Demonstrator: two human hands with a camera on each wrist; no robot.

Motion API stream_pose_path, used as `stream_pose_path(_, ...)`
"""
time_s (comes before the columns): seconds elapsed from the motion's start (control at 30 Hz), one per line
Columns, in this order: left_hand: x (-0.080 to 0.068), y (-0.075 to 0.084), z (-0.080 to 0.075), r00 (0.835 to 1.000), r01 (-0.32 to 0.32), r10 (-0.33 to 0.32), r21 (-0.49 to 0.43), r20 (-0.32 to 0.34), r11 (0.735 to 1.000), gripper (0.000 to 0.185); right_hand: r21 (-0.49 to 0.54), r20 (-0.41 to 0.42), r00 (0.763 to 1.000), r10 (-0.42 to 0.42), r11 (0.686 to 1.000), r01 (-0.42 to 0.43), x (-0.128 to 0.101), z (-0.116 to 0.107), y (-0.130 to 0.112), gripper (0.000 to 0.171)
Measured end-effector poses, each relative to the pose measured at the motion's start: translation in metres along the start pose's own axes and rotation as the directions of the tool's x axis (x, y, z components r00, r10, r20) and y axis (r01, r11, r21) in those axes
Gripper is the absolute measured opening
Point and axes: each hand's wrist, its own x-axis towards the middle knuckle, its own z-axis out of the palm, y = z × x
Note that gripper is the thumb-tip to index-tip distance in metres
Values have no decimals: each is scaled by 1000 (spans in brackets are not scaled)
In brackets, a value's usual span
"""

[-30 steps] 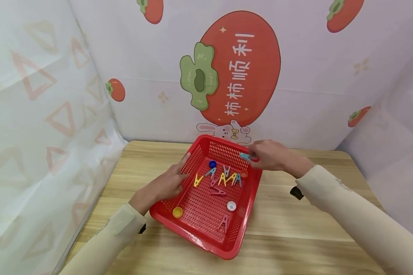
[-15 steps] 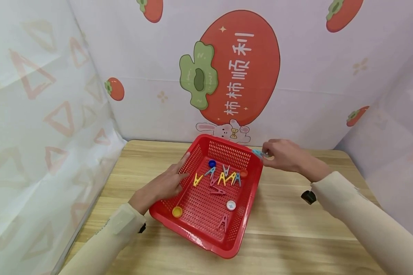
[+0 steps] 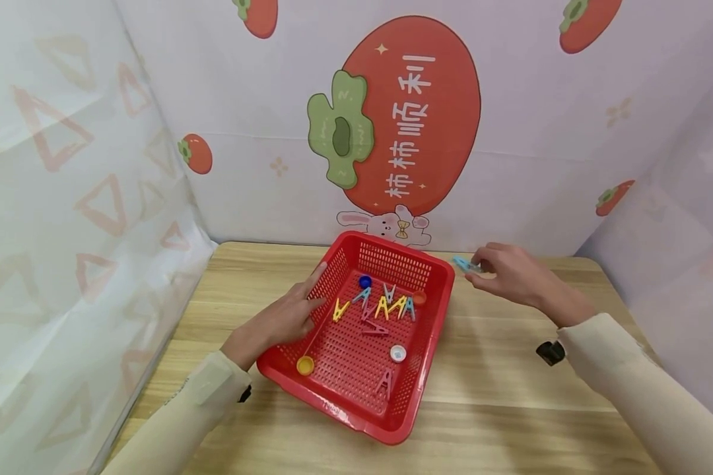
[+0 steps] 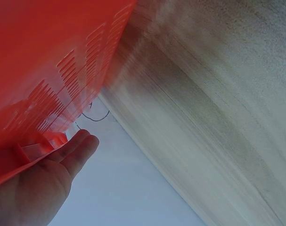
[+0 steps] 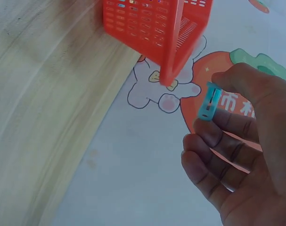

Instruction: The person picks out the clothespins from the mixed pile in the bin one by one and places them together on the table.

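My left hand holds the left rim of the red plastic basket, its thumb over the inner side. The left wrist view has that hand's fingers stretched along the outside under the rim. Beyond the basket's far right corner, my right hand pinches a light blue clothespin above the table. In the right wrist view the clothespin sits between thumb and index fingertip, the other fingers loosely bent. Inside the basket lie yellow clothespins, pink clothespins, blue clothespins and a grey clothespin.
Bottle caps also lie in the basket: a blue cap, an orange cap, a white cap and a yellow cap. The wooden table ends at a printed cloth backdrop, with cloth on both sides.
My right hand has moved right with the light blue clothespin, from over the basket's far right corner to beyond its rim. The left hand and basket have stayed put.
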Motion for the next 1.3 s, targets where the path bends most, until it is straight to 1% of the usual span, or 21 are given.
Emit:
stream_pose_path(0.17,1,0,0,1000,8,-8,-8,7,1000,61,14,-53,999,13,1000,-12,-12,4,8,26)
stream_pose_path(0.33,1,-1,0,1000,17,-17,-14,18,1000,60,31,-103,995,0,999,4,-26,12,16,22)
stream_pose_path(0.57,1,-3,1,1000,24,-24,-23,20,999,62,59,-93,993,75,996,-70,-45,28,27,25)
stream_pose_path(0.73,1,-3,1,1000,25,-25,-12,19,1000,61,72,-119,989,89,994,-81,-56,37,32,23)
stream_pose_path(1.1,1,-2,2,1000,22,-21,-9,10,1000,58,50,-133,981,143,989,-138,-65,55,36,27)
stream_pose_path(1.2,1,-4,3,1000,7,-7,-28,-2,1000,59,48,-125,979,161,987,-157,-67,63,36,28)
stream_pose_path(1.23,4,-15,12,1000,-22,22,-47,-16,999,59,51,-119,978,171,985,-166,-67,65,36,29)
stream_pose_path(1.3,4,-16,12,999,-27,26,-61,-21,998,60,55,-107,975,192,981,-187,-68,69,36,31)
